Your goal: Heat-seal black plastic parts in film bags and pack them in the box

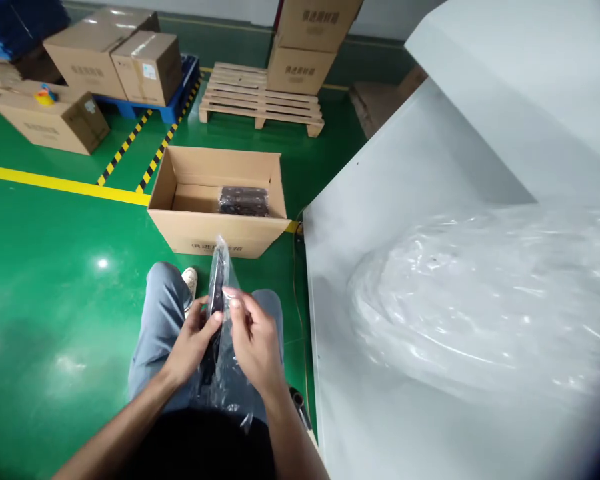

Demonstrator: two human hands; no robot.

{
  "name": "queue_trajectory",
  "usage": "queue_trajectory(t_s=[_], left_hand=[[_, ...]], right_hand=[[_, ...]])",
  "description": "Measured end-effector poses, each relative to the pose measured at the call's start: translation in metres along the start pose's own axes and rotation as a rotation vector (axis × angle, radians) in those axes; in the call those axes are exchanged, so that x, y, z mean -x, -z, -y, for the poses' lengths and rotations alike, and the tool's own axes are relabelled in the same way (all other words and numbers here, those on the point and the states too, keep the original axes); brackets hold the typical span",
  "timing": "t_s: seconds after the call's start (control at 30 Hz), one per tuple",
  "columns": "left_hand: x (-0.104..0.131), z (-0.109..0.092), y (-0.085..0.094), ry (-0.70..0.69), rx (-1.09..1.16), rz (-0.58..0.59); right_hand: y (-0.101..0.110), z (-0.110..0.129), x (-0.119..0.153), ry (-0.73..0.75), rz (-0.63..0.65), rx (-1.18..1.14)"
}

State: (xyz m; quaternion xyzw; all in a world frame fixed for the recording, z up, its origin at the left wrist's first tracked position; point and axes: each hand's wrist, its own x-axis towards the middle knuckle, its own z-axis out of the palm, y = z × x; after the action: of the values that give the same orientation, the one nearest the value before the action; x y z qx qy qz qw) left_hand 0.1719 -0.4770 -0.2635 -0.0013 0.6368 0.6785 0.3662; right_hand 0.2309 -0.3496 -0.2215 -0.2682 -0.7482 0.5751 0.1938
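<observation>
Over my lap I hold a slim black part in a clear plastic bag [219,283], standing on edge. My left hand [193,343] grips the black part and bag from the left. My right hand [254,340] pinches the bag's right side, fingers closed on the film. Loose bag film hangs down between my wrists. Ahead on the floor stands an open cardboard box [219,230]; a pile of bagged black parts [243,200] lies inside it at the right.
A white table [380,220] fills the right, with a heap of clear plastic bags [485,300] on it. A wooden pallet [260,100] with cartons [300,67], more cartons [115,60] at the back left, and yellow floor lines [55,181] lie beyond.
</observation>
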Motion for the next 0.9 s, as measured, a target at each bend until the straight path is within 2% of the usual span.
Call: queue_trajectory(t_s=[0.17, 0.33, 0.47, 0.53, 0.63, 0.7, 0.77, 0.9], left_hand=[[0.001, -0.02, -0.002, 0.142, 0.11, 0.005], [0.007, -0.037, 0.011, 0.306, 0.11, 0.096], [0.007, -0.036, 0.02, 0.348, 0.255, 0.029], [0.005, -0.033, 0.025, 0.364, 0.358, 0.126], [0.002, -0.03, 0.032, 0.406, 0.494, 0.367], [0.001, -0.028, 0.036, 0.426, 0.539, 0.459], [-0.001, -0.026, 0.037, 0.43, 0.549, 0.482], [-0.005, -0.028, 0.037, 0.333, 0.493, 0.415]], right_hand=[[0.015, -0.01, 0.0, -0.142, -0.161, 0.042], [0.022, -0.013, -0.001, -0.195, -0.12, -0.028], [0.024, -0.01, -0.002, -0.192, -0.174, -0.053], [0.024, -0.011, -0.002, -0.222, -0.174, -0.125], [0.024, -0.013, -0.004, -0.255, -0.152, -0.245], [0.025, -0.014, -0.005, -0.253, -0.142, -0.278], [0.028, -0.014, -0.004, -0.234, -0.134, -0.258], [0.032, -0.011, 0.005, -0.156, -0.107, -0.146]])
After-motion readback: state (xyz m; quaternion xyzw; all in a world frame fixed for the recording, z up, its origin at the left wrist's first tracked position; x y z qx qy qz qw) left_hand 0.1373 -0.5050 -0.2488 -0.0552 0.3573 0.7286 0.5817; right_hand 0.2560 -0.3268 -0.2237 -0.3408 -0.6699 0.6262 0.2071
